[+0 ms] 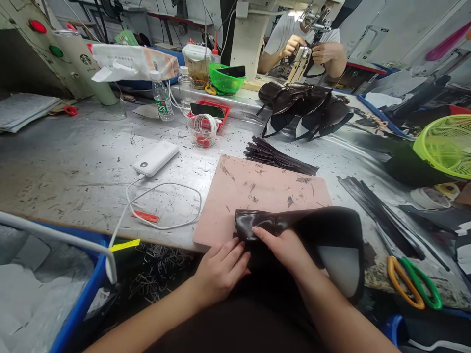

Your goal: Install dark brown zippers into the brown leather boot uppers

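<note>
A dark, glossy leather piece (pixel 324 223) is curved over the front edge of a pink board (pixel 265 186). My right hand (pixel 287 247) grips its folded near edge, thumb on top and fingers hidden underneath. Close by on the left, my left hand (pixel 222 269) has its fingers pressed together at the piece's lower left corner; the fingertips are partly hidden there. A pale grey patch shows on the underside of the leather at the right. Behind the board lies a bundle of dark strips (pixel 275 156).
Green and orange scissors (pixel 414 282) and more dark strips (pixel 380 213) lie at right. A white power bank (pixel 156 158) with a looped cable is at left. Stitched leather pieces (pixel 305 110) are heaped behind. Across the table, a person works at a machine.
</note>
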`<action>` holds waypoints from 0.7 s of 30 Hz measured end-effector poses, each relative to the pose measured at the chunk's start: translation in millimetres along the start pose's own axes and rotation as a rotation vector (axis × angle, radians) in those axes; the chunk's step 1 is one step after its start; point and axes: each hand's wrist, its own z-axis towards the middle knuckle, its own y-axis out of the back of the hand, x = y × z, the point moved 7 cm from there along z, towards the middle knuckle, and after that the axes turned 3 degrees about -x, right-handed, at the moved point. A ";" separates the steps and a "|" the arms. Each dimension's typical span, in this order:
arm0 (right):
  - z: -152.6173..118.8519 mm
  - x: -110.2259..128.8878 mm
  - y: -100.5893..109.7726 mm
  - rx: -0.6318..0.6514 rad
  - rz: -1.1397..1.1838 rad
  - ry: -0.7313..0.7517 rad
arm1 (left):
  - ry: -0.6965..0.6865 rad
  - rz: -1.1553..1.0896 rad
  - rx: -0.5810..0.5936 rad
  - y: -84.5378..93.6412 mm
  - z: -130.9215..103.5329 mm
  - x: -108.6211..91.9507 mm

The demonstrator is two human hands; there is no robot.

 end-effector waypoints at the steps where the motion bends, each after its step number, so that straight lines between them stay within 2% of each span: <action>1: 0.6 -0.3 0.2 -0.001 0.018 -0.002 | -0.003 -0.001 0.000 -0.8 -0.1 0.1; 6: 1.4 -4.5 -6.7 -0.026 -0.031 0.009 | -0.020 -0.007 0.011 -5.2 -2.4 -0.6; 10: -0.9 -13.6 -15.7 -0.069 -0.112 0.009 | 0.024 0.020 0.017 -5.7 -2.8 0.4; 16: -2.2 -13.8 -18.3 -0.147 -0.188 0.145 | 0.016 0.048 0.034 -6.1 -2.4 -0.8; 21: -2.1 -11.2 -16.9 -0.185 -0.220 0.183 | 0.010 0.071 0.008 -5.8 -4.7 -0.4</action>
